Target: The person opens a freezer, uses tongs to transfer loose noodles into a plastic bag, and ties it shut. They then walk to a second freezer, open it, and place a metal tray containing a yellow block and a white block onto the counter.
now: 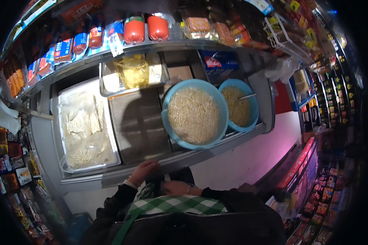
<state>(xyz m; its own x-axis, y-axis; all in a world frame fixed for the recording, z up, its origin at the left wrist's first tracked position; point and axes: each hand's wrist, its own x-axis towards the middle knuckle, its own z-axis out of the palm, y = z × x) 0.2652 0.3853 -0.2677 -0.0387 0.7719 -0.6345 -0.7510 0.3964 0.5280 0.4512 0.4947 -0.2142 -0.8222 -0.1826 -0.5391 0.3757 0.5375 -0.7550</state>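
My left hand (144, 172) rests on the front rail (190, 157) of a display case, fingertips on its edge; I cannot tell how tightly they close. Before my green checked apron (178, 204) is my right hand (175, 187), its fingers partly hidden. Beyond the rail, a large light-blue basin (226, 114) holds what look like pale bean sprouts (193, 114). A smaller blue basin (254, 118) beside it holds a yellowish-brown food and a pale utensil handle (247, 96). To the left, a white foam box (112, 150) contains plastic bags of noodle-like strands (79, 157).
A metal tray (102, 81) with a yellow plastic bag (133, 72) sits behind a dark panel (139, 128). Packaged sausages (134, 30) line the shelf above. A blue package (219, 62) lies behind the basins. Plastic bags (282, 70) hang at right; packaged goods (322, 196) fill the shelves.
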